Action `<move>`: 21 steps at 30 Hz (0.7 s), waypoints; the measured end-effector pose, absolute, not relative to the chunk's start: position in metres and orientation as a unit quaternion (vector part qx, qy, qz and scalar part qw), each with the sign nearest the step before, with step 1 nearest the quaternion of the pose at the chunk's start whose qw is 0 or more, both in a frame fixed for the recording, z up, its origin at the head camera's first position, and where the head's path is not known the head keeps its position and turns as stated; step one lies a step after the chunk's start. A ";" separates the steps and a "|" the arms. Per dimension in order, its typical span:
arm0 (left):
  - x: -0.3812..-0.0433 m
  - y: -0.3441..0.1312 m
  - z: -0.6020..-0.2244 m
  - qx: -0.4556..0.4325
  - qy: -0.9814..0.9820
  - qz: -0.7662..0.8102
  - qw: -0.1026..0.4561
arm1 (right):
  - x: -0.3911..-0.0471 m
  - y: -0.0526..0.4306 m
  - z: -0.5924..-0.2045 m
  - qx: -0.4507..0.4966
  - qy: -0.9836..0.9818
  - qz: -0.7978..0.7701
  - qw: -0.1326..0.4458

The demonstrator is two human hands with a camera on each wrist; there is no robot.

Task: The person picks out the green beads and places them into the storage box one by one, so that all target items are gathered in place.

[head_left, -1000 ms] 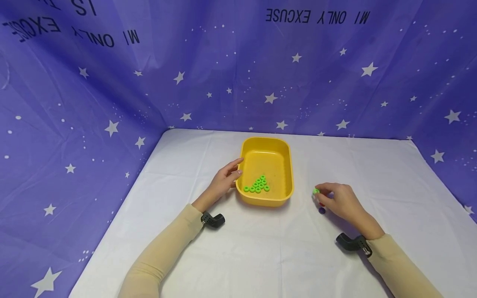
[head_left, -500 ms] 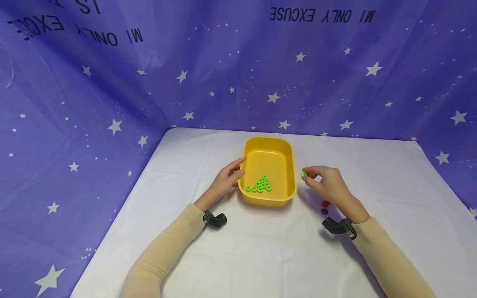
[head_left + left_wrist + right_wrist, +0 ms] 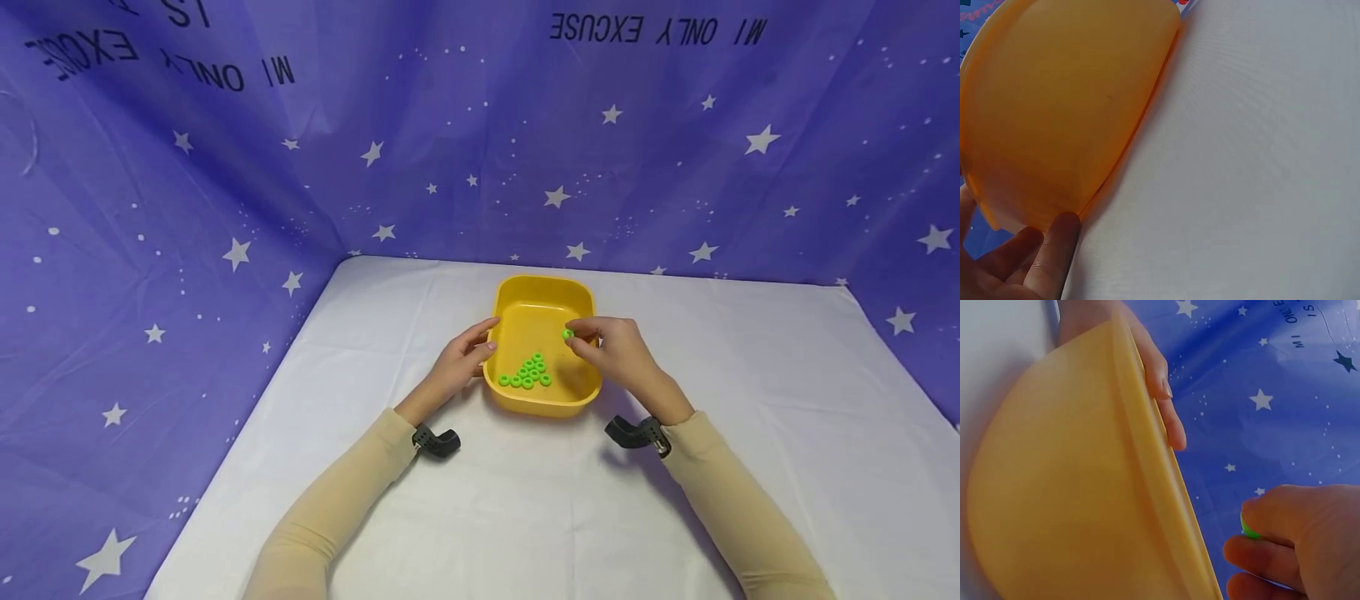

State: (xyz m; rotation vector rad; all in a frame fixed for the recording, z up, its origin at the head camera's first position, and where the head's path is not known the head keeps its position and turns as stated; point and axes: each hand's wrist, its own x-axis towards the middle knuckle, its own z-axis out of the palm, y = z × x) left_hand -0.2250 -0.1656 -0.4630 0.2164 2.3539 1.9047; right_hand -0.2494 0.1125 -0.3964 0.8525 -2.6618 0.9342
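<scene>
A yellow plastic basin with rounded corners stands on the white-covered table in the head view. At its left wall my left hand grips the rim, thumb and a finger over the edge and other fingers against the outside, as the left wrist view shows. My right hand is above the basin's right side, pinching a small green ring bead between thumb and fingertips. In the right wrist view only a sliver of that bead shows. Several like green beads lie in the basin's near left part.
A white cloth covers the table, with a purple star-printed curtain behind and at the sides. Black camera mounts sit on both wrists. A red bit peeks out at the left wrist view's top edge.
My right hand has lifted the green bead from the table's right side and carried it left, over the basin. Red and purple pieces there are now hidden by the right arm. The left hand stays put.
</scene>
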 end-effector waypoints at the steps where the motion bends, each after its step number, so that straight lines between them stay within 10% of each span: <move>1: -0.225 -0.166 -0.463 0.071 0.774 0.627 0.053 | -0.250 0.110 -0.397 0.288 -0.899 0.316 0.092; 21: -0.226 -0.167 -0.465 0.072 0.774 0.626 0.055 | -0.263 0.063 -0.405 0.284 -0.922 0.262 0.013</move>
